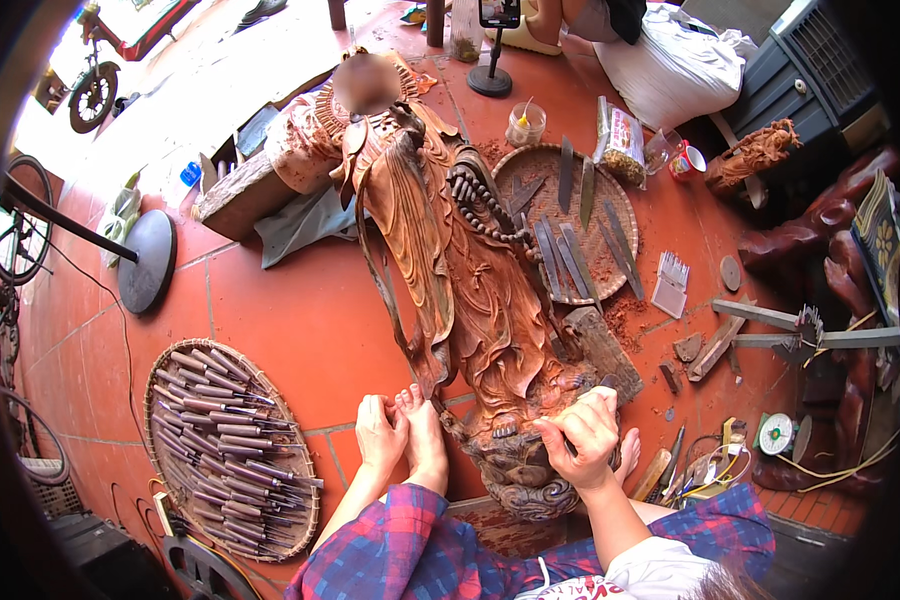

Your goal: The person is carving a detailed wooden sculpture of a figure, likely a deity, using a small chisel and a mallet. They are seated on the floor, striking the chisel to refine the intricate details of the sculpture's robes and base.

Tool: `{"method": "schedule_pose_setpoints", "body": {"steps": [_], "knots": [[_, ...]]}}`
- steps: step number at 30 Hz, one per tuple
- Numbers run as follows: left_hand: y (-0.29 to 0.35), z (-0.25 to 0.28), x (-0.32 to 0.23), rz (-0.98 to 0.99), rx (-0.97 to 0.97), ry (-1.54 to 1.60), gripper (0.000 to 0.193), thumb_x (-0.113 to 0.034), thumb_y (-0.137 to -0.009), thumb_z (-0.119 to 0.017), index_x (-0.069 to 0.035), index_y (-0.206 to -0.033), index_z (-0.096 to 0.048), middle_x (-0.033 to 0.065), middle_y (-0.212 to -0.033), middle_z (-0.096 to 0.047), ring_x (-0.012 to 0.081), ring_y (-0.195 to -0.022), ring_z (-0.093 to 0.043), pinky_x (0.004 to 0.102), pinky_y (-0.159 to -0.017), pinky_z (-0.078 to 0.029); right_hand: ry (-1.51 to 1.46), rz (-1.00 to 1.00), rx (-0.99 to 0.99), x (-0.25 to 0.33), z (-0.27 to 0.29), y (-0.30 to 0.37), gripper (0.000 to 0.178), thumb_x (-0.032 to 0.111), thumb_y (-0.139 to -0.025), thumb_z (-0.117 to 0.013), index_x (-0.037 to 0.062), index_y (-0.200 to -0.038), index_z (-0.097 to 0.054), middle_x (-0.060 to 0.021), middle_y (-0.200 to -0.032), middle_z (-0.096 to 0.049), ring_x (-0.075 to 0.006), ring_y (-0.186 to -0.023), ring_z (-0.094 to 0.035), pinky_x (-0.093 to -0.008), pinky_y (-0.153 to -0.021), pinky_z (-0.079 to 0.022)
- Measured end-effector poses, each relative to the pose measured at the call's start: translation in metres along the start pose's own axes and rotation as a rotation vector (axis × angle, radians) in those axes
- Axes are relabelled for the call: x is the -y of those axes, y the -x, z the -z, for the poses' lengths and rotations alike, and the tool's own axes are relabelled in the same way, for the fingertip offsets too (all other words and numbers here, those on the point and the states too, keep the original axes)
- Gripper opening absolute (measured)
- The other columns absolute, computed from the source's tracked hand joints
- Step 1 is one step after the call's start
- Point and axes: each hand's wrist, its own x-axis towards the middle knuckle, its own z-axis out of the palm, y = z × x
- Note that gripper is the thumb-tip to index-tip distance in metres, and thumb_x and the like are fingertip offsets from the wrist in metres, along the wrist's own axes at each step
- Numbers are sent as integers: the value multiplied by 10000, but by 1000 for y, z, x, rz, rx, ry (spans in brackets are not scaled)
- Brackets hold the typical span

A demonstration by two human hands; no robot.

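1 carved statue (460, 275), lengthwise, head away-left

Orange-red tiled floor (270, 300) here, kinda cluttered: two woven trays (613, 185), a round black stand base (150, 265), white sack (665, 75) and scattered wood shavings (622, 322).

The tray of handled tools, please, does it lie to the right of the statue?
No, the woven tray lies left of the statue.
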Motion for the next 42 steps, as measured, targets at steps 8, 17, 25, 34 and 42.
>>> {"method": "schedule_pose_setpoints", "body": {"steps": [8, 17, 25, 34, 42], "knots": [[2, 0, 0, -53, 2, 47, 151, 26, -797, -655, -10, -897, -548, 169, -838, -551, 368, -784, -590, 458, -689, -492, -5, 0, -5, -1, 0, -1, 193, 152, -769, -833, 88, -721, -657, -23, -692, -580, -250, -727, -549, -422, -805, -406], [3, 4, 1, -112, 6, 43, 180, 61, -751, -653, -20, -887, -567, 154, -831, -563, 359, -782, -594, 441, -691, -510, -3, 1, 6, 1, 0, -3, 193, 137, -758, -829, 89, -713, -647, -29, -698, -579, -259, -727, -551, -423, -796, -408], [-1, 2, 0, -118, 36, 48, 191, 93, -751, -614, -2, -915, -593, 172, -882, -579, 370, -858, -596, 457, -750, -516, -6, -11, 10, 1, 0, -1, 192, 132, -757, -832, 89, -713, -650, -22, -689, -571, -254, -720, -544, -415, -791, -400], [3, 5, -1, -40, -2, 29, 166, 40, -774, -675, -28, -908, -607, 134, -858, -614, 336, -789, -639, 423, -697, -538, -9, -15, 3, 2, -1, -2, 192, 111, -768, -811, 62, -703, -637, -44, -694, -564, -253, -701, -533, -423, -807, -413], [4, 5, 7, -169, 49, -2, 128, 38, -788, -668, -20, -885, -608, 140, -860, -611, 338, -791, -638, 420, -708, -538, 7, -1, 16, 1, -1, -1, 192, 128, -763, -821, 80, -705, -644, -36, -683, -569, -261, -729, -548, -420, -794, -405]]}}
